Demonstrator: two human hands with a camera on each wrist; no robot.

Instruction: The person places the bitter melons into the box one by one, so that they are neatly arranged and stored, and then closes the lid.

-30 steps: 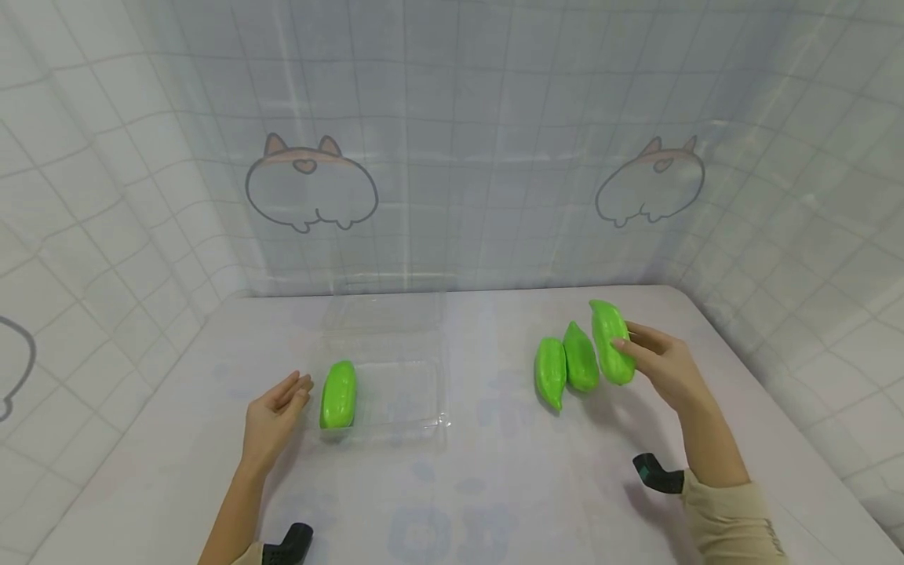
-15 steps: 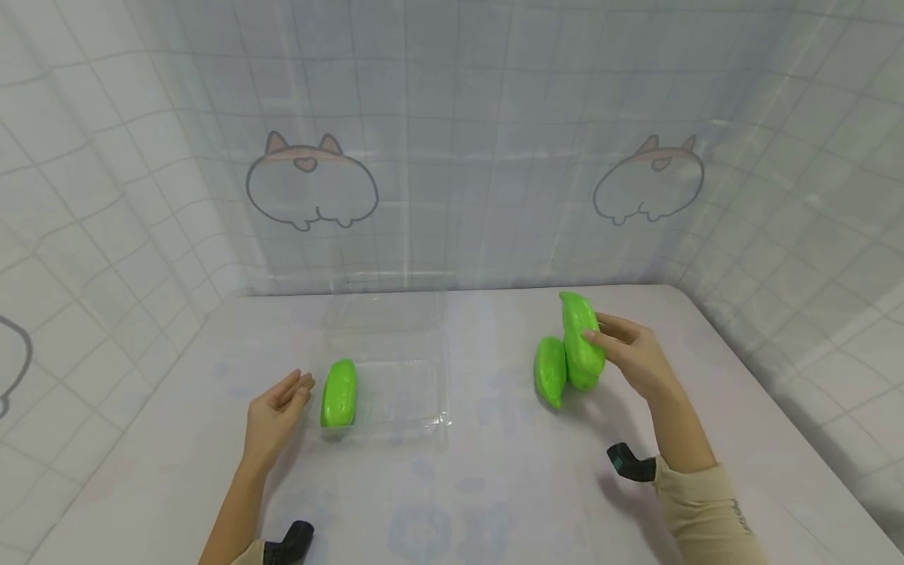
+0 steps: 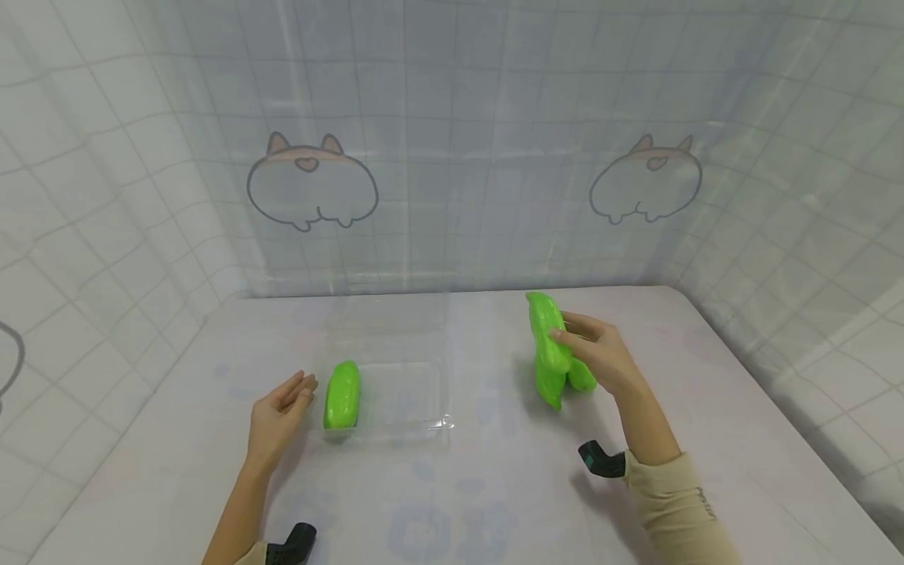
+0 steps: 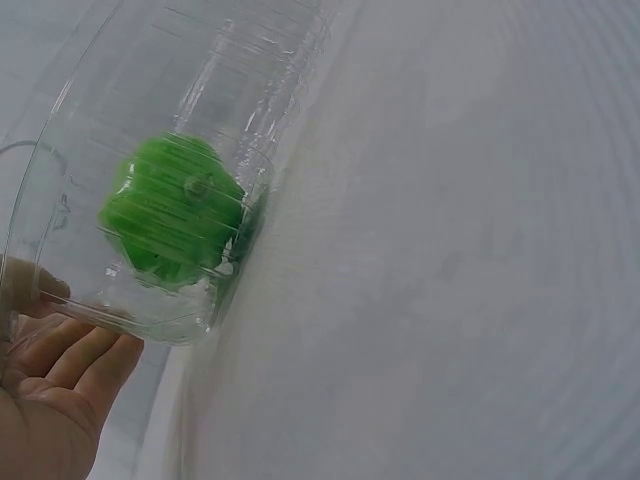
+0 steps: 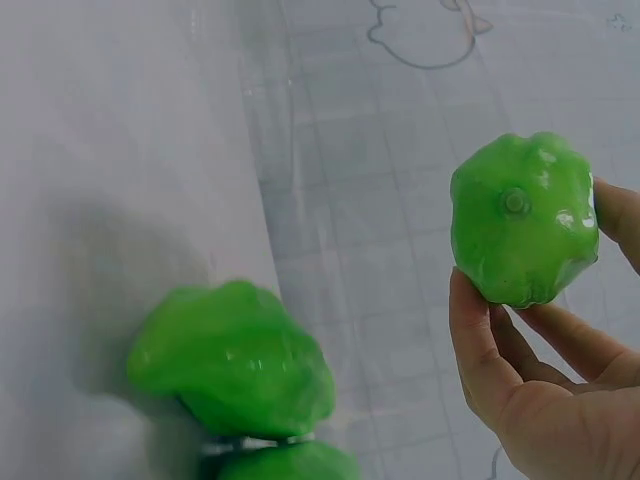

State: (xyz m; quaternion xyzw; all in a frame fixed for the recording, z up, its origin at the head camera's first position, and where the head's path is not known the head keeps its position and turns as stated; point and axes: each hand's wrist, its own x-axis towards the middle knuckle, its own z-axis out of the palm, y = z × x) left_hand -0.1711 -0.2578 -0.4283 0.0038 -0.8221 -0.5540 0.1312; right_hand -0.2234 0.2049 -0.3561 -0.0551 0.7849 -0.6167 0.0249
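My right hand (image 3: pixel 600 351) pinches a glossy green toy pepper (image 3: pixel 545 329) between thumb and fingers, its pointed tip angled up and away. In the right wrist view, the blunt, lobed end of this held pepper (image 5: pixel 522 225) faces the camera. Below it two more green peppers (image 3: pixel 549 386) lie side by side on the table, partly hidden by the held one. On the left stands a clear plastic box (image 3: pixel 402 396) with its lid folded back. One green pepper (image 3: pixel 342 396) lies inside along the left wall. My left hand (image 3: pixel 277 416) pinches the box's left rim, thumb and fingers around the edge.
The pale table (image 3: pixel 452 494) ends at a hanging white grid-patterned curtain (image 3: pixel 466 157) behind it, with similar sheets at both sides. Black wrist mounts (image 3: pixel 602 460) stick out from both sleeves.
My right hand has moved left with the held pepper, from right of the two lying peppers to above them. The left hand and the box stay about where they were.
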